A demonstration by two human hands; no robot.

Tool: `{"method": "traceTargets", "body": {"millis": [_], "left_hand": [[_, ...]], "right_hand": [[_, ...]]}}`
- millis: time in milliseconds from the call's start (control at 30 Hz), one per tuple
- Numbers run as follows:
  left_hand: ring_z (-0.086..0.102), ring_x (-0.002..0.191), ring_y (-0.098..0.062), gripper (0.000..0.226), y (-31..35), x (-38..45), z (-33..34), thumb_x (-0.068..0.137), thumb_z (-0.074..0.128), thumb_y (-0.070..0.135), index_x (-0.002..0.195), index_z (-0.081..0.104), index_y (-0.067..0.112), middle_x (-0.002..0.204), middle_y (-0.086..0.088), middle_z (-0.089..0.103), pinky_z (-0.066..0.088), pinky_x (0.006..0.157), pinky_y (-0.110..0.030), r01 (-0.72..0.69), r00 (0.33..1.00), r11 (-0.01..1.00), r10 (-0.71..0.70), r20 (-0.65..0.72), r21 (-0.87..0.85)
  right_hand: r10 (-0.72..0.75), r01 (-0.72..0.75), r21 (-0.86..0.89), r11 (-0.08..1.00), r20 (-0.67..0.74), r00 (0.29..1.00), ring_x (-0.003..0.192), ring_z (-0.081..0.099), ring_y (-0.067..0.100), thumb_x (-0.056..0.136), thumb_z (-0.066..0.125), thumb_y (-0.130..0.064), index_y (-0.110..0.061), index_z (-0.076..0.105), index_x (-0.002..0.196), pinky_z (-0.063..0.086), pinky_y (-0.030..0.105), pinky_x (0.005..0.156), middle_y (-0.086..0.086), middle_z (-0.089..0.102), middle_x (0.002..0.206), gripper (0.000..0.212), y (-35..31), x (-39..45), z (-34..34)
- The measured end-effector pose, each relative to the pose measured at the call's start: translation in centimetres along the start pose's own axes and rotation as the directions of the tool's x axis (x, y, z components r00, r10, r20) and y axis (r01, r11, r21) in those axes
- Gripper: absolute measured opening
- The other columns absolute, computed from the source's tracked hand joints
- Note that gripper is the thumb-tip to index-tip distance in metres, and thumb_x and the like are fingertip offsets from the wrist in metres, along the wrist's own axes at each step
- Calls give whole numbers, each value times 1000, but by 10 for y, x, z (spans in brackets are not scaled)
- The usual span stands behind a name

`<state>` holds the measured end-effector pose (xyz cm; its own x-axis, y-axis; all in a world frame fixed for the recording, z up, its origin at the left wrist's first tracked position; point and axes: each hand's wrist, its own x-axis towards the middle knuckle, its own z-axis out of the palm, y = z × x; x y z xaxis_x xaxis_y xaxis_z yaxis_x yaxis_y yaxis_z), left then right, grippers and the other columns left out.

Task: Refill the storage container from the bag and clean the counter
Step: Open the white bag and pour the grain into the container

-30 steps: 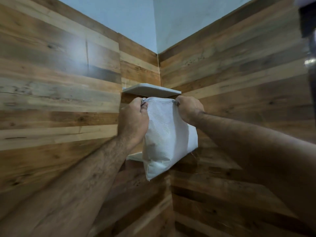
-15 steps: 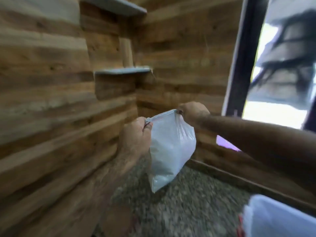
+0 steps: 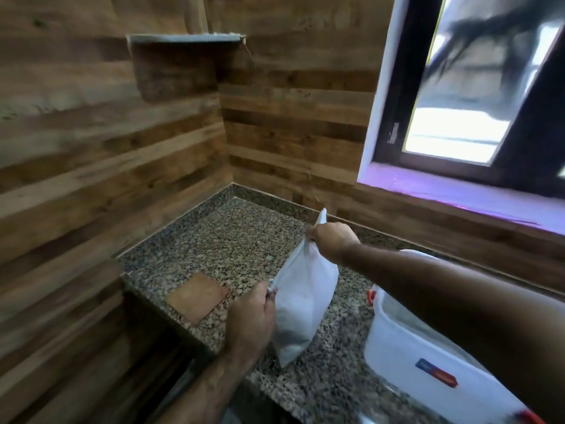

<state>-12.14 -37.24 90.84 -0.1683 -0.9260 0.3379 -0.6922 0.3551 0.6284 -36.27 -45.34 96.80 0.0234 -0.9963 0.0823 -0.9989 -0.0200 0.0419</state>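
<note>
Hands pinch the bag's [image 3: 301, 296] top corners, left grip [image 3: 252, 324] and right grip [image 3: 331, 241] both clamped, probably keeping it upright over the tabletop [image 3: 238, 243] beside my storage container [image 3: 428, 359].

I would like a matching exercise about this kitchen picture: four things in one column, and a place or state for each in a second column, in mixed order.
Things:
1. white bag
2. storage container
3. brown square mat
4. small shelf

Places or states:
A. fixed on the wooden wall, in the corner
B. lying flat on the counter, left of the bag
C. held at its top by both hands
D. standing open on the counter, under the right forearm

Pairs: 1-C, 2-D, 3-B, 4-A
</note>
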Motion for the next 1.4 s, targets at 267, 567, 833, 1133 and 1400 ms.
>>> {"method": "traceTargets", "body": {"millis": [267, 567, 833, 1133, 1400], "left_hand": [[41, 47, -7, 14, -46, -32, 21, 104, 71, 29, 97, 71, 17, 61, 17, 43, 24, 42, -14, -26, 998, 999, 28, 64, -20], [70, 73, -9, 46, -101, -45, 4, 84, 92, 32, 126, 71, 32, 75, 11, 71, 59, 66, -25, 173, 964, 955, -114, 239, -240], [65, 63, -7, 12, -141, -39, 1, 90, 85, 33, 92, 74, 29, 73, 11, 71, 53, 56, -28, 255, 939, 930, -173, 297, -265], [66, 67, -12, 60, -120, -33, 4, 76, 86, 69, 110, 59, 29, 88, 9, 68, 60, 55, -37, 49, 981, 879, 47, 188, -475], [36, 47, -12, 63, -84, 13, 17, 105, 41, 71, 72, 55, 20, 54, 9, 42, 27, 53, -25, -278, 931, 961, 268, 248, 6]], "right_hand": [[-8, 11, -89, 996, 35, 999, 77, 76, 24, 108, 46, -7, -29, 61, 141, 55, 34, 53, -1, 76, 109, 43, -7, -22, 44], [-49, 44, 52, 998, 97, 994, 81, 74, 24, 101, 46, -27, -24, 73, 114, 57, 32, 61, 0, 76, 94, 30, -60, -30, 18], [-203, 166, 166, 972, 240, 949, 59, 61, 18, 89, 65, -56, -18, 70, 78, 48, 26, 54, -5, 60, 64, 40, -139, -57, 16], [-73, 29, 443, 896, 83, 994, 56, 56, 2, 94, 78, -39, -26, 68, 75, 39, 20, 51, -12, 61, 62, 25, -126, -65, 2], [-56, 24, 502, 865, 49, 997, 63, 63, 19, 102, 69, -43, -11, 72, 79, 52, 33, 60, -4, 65, 66, 39, -122, -65, -4]]}}
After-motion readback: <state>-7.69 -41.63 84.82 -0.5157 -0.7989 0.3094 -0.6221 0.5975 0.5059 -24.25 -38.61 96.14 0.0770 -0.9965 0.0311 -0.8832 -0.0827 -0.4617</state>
